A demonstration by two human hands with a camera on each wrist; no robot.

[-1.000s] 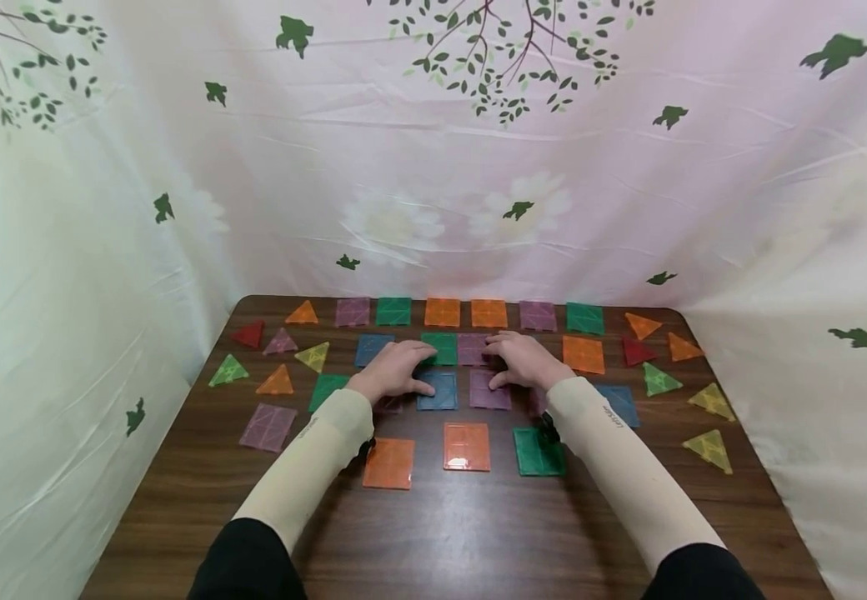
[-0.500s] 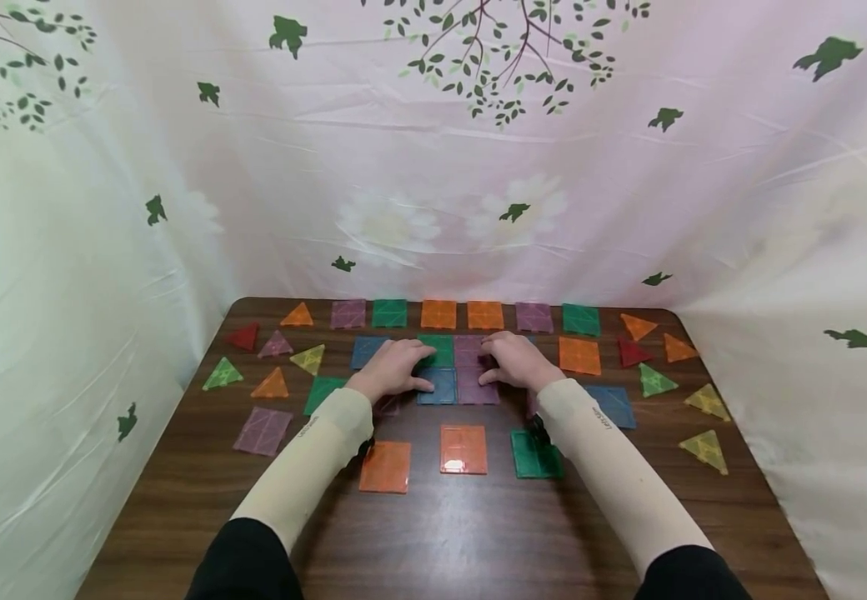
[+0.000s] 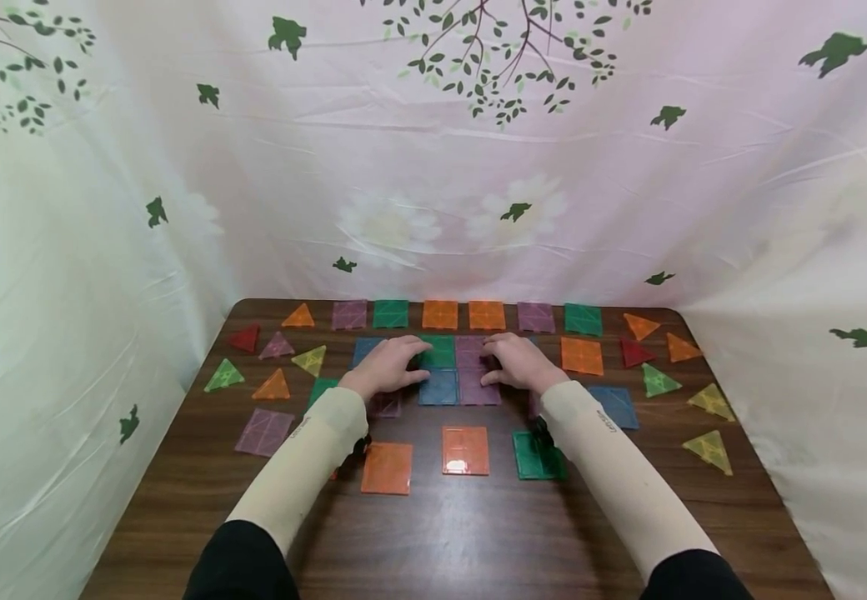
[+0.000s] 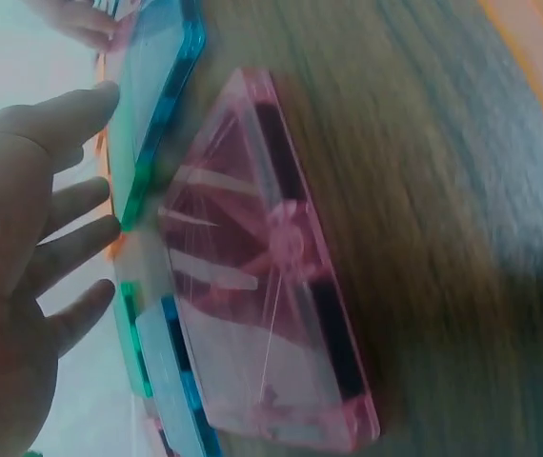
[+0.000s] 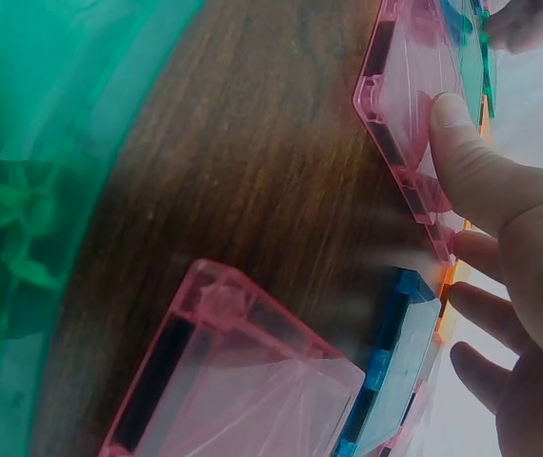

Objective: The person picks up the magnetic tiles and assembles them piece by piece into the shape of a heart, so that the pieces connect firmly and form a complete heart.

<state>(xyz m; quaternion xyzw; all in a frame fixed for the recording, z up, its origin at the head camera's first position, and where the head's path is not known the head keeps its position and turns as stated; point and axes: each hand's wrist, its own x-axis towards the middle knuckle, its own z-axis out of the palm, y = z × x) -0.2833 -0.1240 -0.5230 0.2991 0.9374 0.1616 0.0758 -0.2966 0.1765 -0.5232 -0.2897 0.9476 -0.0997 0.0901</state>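
Four see-through square tiles meet in a block at the table's middle: green [image 3: 439, 353] and purple [image 3: 468, 348] behind, blue [image 3: 438, 388] and a second purple one [image 3: 477, 390] in front. At the block's left edge is my left hand [image 3: 387, 365], fingers spread and relaxed, thumb tip close to the blue tile. My right hand [image 3: 521, 364] rests at the opposite edge. Its straight thumb [image 5: 452, 124] lies against the front purple tile [image 5: 405, 86] in the right wrist view, with the other fingers by the back one. Part of a blue tile [image 3: 366, 348] is hidden behind my left hand.
A row of square tiles, such as an orange one [image 3: 440, 314], lines the table's far edge. Triangles, like a red one [image 3: 245, 338] and a yellow one [image 3: 709, 451], lie at both sides. Nearer are orange squares [image 3: 466, 451] and a green square [image 3: 537, 456].
The front purple tile has slid left against the blue one, closing the gap, with my right hand moving along. My left hand has since drawn slightly left, off the green and blue tiles.
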